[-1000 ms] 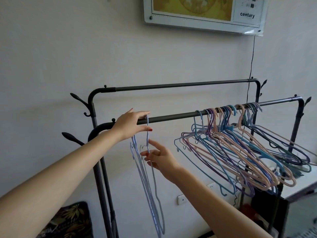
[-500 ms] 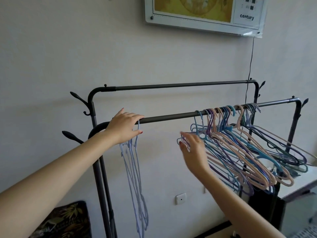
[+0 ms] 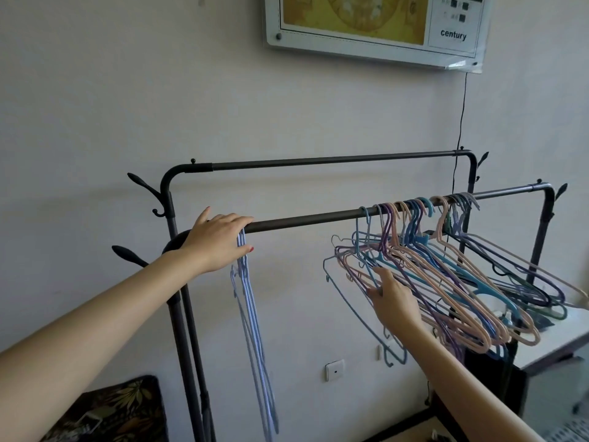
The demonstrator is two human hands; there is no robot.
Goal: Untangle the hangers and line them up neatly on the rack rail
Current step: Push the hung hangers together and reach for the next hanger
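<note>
A dark metal rack has a near rail (image 3: pixel 306 219) and a higher rear rail (image 3: pixel 318 161). Light blue hangers (image 3: pixel 251 317) hang straight down at the rail's left end. My left hand (image 3: pixel 220 239) rests over the rail there, fingers around their hooks. On the right part of the rail hangs a tangled bunch of blue, purple and peach hangers (image 3: pixel 446 279), tilted toward the right. My right hand (image 3: pixel 393 299) is at the bunch's left edge, fingers closed on a hanger wire.
A white framed panel (image 3: pixel 376 27) hangs on the wall above, with a black cord (image 3: pixel 460 122) running down. A patterned dark cushion (image 3: pixel 105 409) sits bottom left. A white tabletop (image 3: pixel 554 339) stands under the tangled bunch. A wall socket (image 3: pixel 334 371) is low on the wall.
My left hand slid the light blue hangers left along the rail. My right hand left them and moved right to the tangled bunch, taking hold of a wire.
</note>
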